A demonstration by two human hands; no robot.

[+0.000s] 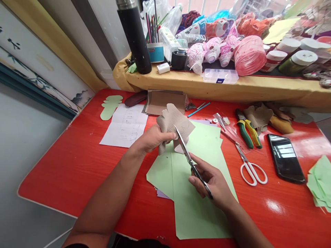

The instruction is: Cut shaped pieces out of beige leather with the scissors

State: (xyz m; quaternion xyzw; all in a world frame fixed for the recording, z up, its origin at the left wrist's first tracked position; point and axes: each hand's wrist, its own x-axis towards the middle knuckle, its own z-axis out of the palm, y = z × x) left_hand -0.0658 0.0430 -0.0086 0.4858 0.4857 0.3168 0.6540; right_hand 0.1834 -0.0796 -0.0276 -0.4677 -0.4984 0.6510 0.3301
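My left hand (154, 138) grips a piece of beige leather (172, 119) with a grainy face, its thumb pressed on the near edge. A faint curved line is drawn near the leather's right corner. In my right hand (210, 181) is a pair of dark-handled scissors (188, 157), its fingers in the handles. The blades point up and left and meet the leather beside my left thumb; how far they stand apart is hard to tell. Beneath both hands lie large light-green paper sheets (204, 213).
On the red table (77, 165) lie a drawn paper sheet (126, 124), white-handled scissors (252, 172), pliers (248, 129), a phone (286, 158) and green scraps (320, 182). Brown leather sheets (165, 101) are at the back. A black thermos (134, 38) stands on the cloth-covered ledge (181, 82).
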